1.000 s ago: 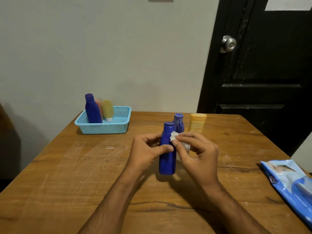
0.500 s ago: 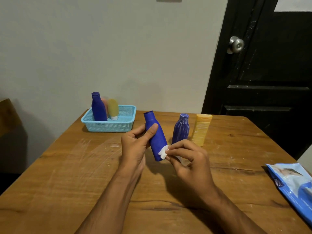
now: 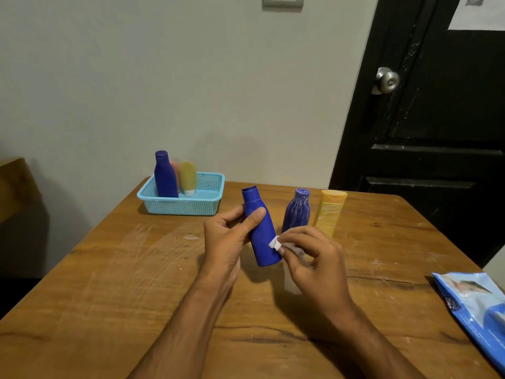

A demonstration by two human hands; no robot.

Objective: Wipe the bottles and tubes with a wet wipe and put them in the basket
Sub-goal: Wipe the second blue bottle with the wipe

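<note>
Wooden table [image 3: 114, 283], scuffed, set against a pale wall; black door at right. Item in hand: blue bottle [image 3: 261, 228], lifted clear of the table, tilted with cap leaning away to the left. Left hand [image 3: 226, 239]: fingers and thumb curled round the bottle's upper body. Right hand [image 3: 314, 258]: fingertips pinching a white wet wipe [image 3: 276, 244] against the bottle's lower side. Awaiting: ribbed blue bottle [image 3: 297, 212] and yellow tube [image 3: 329, 212], upright just behind. Basket [image 3: 188, 205], far left, holding three containers. Wipe pack [image 3: 475, 305] at right edge. Advice: rotate the bottle with the left hand, drag the wipe along its full length, include base and cap, keep grip firm on damp plastic.
</note>
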